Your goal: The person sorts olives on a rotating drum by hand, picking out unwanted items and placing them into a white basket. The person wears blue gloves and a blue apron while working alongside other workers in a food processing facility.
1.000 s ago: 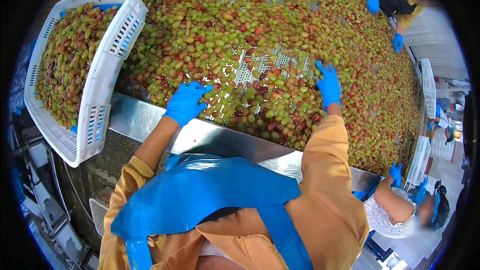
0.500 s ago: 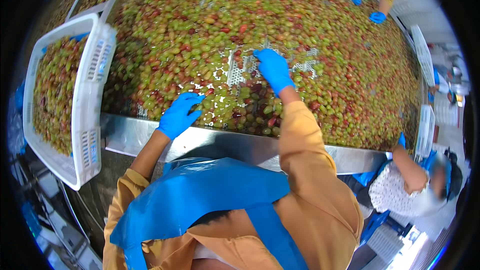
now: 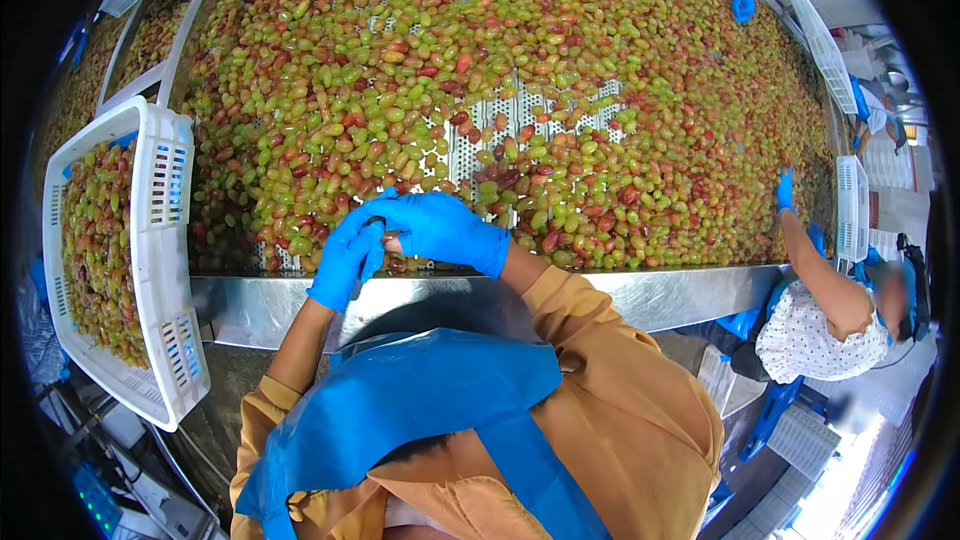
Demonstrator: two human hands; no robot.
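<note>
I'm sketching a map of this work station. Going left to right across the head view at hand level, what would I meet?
Big white crate → gloved left hand → gloved right hand → co-worker in a dotted top.

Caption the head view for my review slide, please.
Gloved left hand and right hand meet near a metal rim, before loose green and red grapes, a filled white crate at left.

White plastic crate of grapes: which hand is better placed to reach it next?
Left, probably. The left hand is nearer the white plastic crate; the right hand lies farther from it, beyond the left. Their fingers meet, and whether either grips something is unclear.
</note>
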